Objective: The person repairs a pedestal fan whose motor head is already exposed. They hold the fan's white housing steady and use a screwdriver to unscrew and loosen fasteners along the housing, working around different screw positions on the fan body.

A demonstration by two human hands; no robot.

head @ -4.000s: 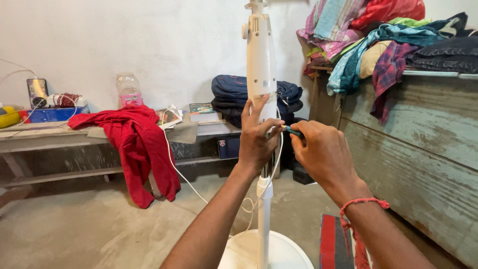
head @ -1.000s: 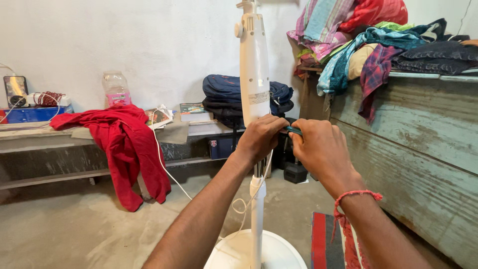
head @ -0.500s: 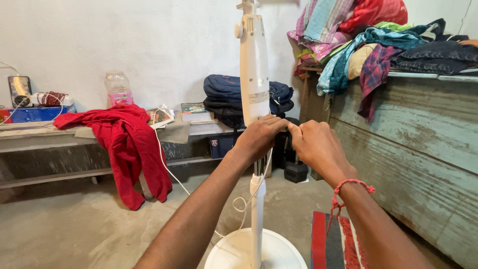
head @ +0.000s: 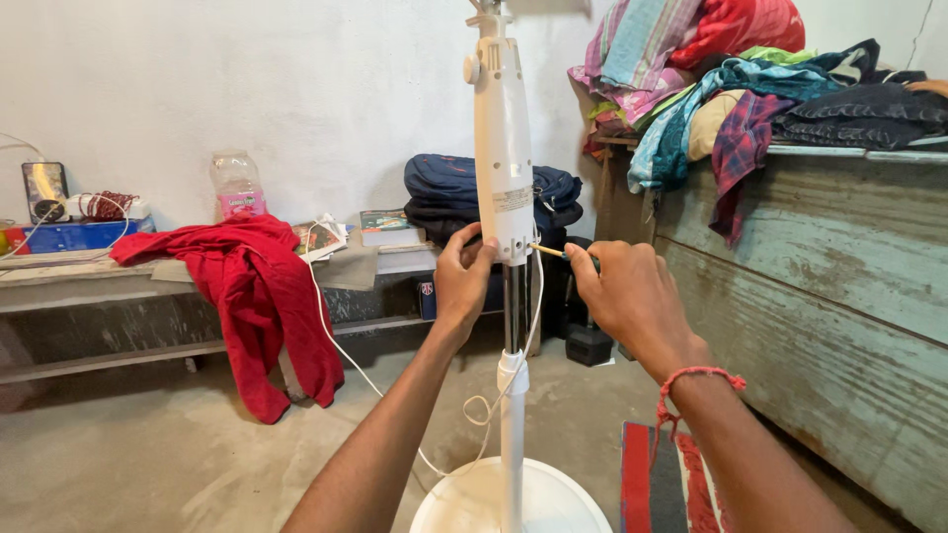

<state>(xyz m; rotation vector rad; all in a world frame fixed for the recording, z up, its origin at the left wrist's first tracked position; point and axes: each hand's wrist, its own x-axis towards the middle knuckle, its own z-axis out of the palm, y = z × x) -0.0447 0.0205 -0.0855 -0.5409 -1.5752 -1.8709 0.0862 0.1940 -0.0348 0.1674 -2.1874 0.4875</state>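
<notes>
- Pedestal fan stand: white moulded-plastic upper housing, tall and slim with rounded edges, sitting upright at centre frame on a bright metal inner tube; a white collar is joining the tube to the lower white pole, which is running down to a round white base on the concrete floor. The head is out of view.
- Handling, as a judgement: the housing is looking stiff, smooth and rather slippery; the whole is probably light but top-heavy, so the lower end of the housing is the sensible place to steady it.
- Left hand: curling around the bottom edge of the housing, thumb and fingers pressing on the plastic.
- Right hand: closing in a fist around a dark-handled screwdriver, its slim yellowish shaft pointing at the lower housing, tip touching or just beside it; a red thread band is circling the wrist.
- White power cord: soft, thin, hanging in loose loops beside the pole.
- Surroundings: a red garment is draping limply off a low bench; folded dark fabric is lying behind the stand; mixed clothes are heaping on a worn painted wooden chest.
</notes>
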